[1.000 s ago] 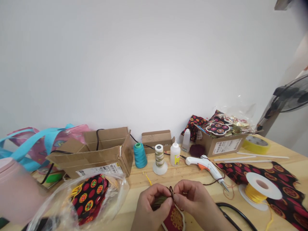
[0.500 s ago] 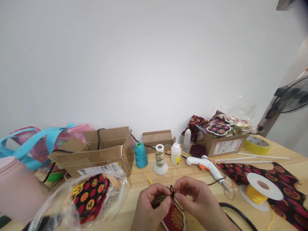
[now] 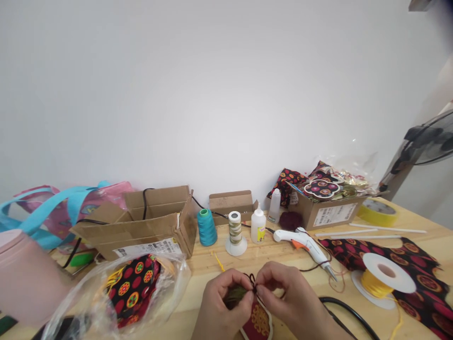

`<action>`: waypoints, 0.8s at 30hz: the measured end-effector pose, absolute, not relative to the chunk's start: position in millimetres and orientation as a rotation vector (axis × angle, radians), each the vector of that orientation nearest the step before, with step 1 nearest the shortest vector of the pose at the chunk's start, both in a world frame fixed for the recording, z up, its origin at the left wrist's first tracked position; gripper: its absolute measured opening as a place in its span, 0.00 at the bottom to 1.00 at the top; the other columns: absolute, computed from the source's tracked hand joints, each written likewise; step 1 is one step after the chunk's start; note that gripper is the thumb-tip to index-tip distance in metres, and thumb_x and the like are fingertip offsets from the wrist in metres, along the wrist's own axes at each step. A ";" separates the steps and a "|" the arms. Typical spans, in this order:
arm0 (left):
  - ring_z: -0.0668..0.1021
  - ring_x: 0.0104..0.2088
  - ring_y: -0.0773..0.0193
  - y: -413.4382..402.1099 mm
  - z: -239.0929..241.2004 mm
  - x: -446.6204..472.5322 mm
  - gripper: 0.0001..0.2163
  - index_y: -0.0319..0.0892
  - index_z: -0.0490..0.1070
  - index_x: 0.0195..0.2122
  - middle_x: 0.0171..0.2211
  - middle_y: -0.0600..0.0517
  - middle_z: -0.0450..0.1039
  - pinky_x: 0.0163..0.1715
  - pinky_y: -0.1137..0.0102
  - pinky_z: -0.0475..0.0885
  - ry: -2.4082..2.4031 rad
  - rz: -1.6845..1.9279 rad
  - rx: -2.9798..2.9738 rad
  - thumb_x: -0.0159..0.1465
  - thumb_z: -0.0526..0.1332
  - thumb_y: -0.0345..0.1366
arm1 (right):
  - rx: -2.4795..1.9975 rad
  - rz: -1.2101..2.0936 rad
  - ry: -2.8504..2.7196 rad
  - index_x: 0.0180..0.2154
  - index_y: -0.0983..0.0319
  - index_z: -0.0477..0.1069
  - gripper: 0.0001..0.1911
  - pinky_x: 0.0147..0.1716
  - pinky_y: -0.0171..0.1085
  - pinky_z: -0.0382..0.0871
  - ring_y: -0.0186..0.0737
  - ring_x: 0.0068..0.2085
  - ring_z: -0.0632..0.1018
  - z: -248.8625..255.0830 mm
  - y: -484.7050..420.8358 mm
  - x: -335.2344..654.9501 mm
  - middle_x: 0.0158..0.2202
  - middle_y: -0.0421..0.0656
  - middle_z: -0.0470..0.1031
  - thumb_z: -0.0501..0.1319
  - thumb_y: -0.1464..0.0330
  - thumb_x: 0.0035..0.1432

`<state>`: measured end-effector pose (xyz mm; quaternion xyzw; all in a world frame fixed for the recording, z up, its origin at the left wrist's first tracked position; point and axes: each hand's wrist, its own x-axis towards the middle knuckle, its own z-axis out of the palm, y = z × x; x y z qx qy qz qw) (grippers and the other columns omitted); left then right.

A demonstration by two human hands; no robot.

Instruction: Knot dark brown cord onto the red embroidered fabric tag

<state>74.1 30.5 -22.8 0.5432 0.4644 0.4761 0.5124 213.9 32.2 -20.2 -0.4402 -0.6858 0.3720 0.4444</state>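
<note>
My left hand (image 3: 226, 302) is closed in a pinch on a dark red cord (image 3: 251, 279), at a knot with small loops standing above it. Olive-green strands (image 3: 233, 296), like a tassel, show inside the curl of its fingers. My right hand (image 3: 288, 293) pinches the same cord from the other side, its fingertips almost touching the left thumb. Just under the knot hangs a dark red flat ornament (image 3: 260, 321) with a gold pattern and a pale edge. Its lower end is cut off by the frame, and the fingers partly cover the knot.
Beyond my hands stand a teal thread cone (image 3: 207, 228), a variegated thread cone (image 3: 235, 231) and a glue bottle (image 3: 258, 225). A glue gun (image 3: 307, 245) and yellow cord spool (image 3: 377, 283) lie right. At left are a plastic bag (image 3: 177, 288) and cardboard box (image 3: 141, 231).
Both hands stay at nearly the same spot, with the fingertips shifting slightly around the knot. The right fingers are drawn into a tighter pinch, and the ornament has tilted a little.
</note>
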 end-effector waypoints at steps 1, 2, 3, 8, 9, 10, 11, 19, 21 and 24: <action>0.69 0.19 0.71 30.0 -21.5 74.9 0.03 0.38 0.67 0.19 0.17 0.57 0.68 0.19 0.79 0.63 1.116 1.174 1.285 0.43 0.58 0.26 | -1.082 1.112 -1.586 0.22 0.65 0.66 0.03 0.20 0.29 0.60 0.31 0.21 0.68 -21.0 31.9 212.9 0.19 0.38 0.67 0.57 0.72 0.45; 0.69 0.19 0.71 29.5 -19.9 75.5 0.02 0.38 0.67 0.18 0.16 0.56 0.69 0.19 0.79 0.63 1.110 1.199 1.264 0.43 0.58 0.26 | -1.046 1.278 -1.475 0.23 0.64 0.66 0.05 0.20 0.29 0.60 0.30 0.20 0.67 -21.9 32.1 212.0 0.18 0.37 0.66 0.58 0.70 0.46; 0.69 0.19 0.71 29.2 -18.4 75.8 0.02 0.38 0.67 0.18 0.16 0.56 0.69 0.19 0.79 0.63 1.099 1.213 1.245 0.43 0.58 0.26 | -0.995 1.403 -1.381 0.23 0.64 0.65 0.07 0.20 0.29 0.60 0.29 0.20 0.67 -23.0 32.7 211.4 0.18 0.36 0.65 0.59 0.67 0.46; 0.70 0.19 0.71 29.7 -15.4 73.3 0.03 0.39 0.67 0.18 0.16 0.56 0.70 0.19 0.79 0.63 1.056 1.144 1.192 0.42 0.59 0.25 | -0.886 1.620 -1.217 0.23 0.66 0.66 0.14 0.21 0.29 0.59 0.27 0.19 0.66 -26.9 38.5 211.5 0.18 0.37 0.67 0.64 0.60 0.42; 0.69 0.18 0.72 30.0 -15.9 72.9 0.03 0.38 0.68 0.18 0.16 0.56 0.70 0.19 0.79 0.63 1.059 1.144 1.191 0.42 0.59 0.25 | -0.897 1.618 -1.227 0.23 0.66 0.66 0.15 0.21 0.29 0.59 0.27 0.19 0.66 -26.7 38.8 212.0 0.18 0.37 0.67 0.64 0.60 0.42; 0.69 0.18 0.72 30.1 -16.6 72.7 0.03 0.38 0.68 0.18 0.16 0.57 0.69 0.19 0.80 0.62 1.064 1.158 1.188 0.42 0.60 0.25 | -0.916 1.592 -1.247 0.23 0.66 0.67 0.14 0.21 0.29 0.59 0.28 0.20 0.66 -25.9 38.4 212.7 0.18 0.37 0.67 0.63 0.60 0.43; 0.68 0.18 0.73 30.2 -17.2 72.8 0.03 0.38 0.68 0.18 0.16 0.57 0.69 0.18 0.80 0.62 1.071 1.183 1.181 0.42 0.60 0.25 | -0.938 1.540 -1.276 0.24 0.66 0.67 0.13 0.21 0.29 0.60 0.28 0.20 0.66 -24.7 37.6 213.3 0.19 0.37 0.67 0.63 0.62 0.44; 0.69 0.20 0.72 31.5 -19.8 71.1 0.03 0.38 0.69 0.19 0.17 0.57 0.69 0.20 0.80 0.62 1.026 1.142 1.181 0.43 0.62 0.26 | -1.049 0.916 -1.677 0.24 0.65 0.70 0.03 0.26 0.32 0.64 0.34 0.25 0.70 -13.0 30.5 214.6 0.23 0.41 0.69 0.58 0.74 0.44; 0.68 0.20 0.73 31.1 -21.8 69.9 0.02 0.38 0.69 0.20 0.17 0.56 0.69 0.20 0.81 0.61 0.997 1.169 1.155 0.45 0.62 0.29 | -1.056 0.952 -1.655 0.22 0.65 0.70 0.04 0.24 0.32 0.63 0.33 0.24 0.70 -12.7 31.0 213.4 0.22 0.41 0.68 0.57 0.73 0.45; 0.62 0.15 0.78 30.1 -23.5 69.2 0.05 0.37 0.70 0.22 0.15 0.57 0.67 0.15 0.82 0.55 0.918 1.153 1.080 0.48 0.62 0.34 | -1.056 1.130 -1.539 0.22 0.65 0.69 0.05 0.22 0.31 0.62 0.32 0.22 0.69 -13.9 32.3 211.5 0.20 0.39 0.68 0.58 0.70 0.46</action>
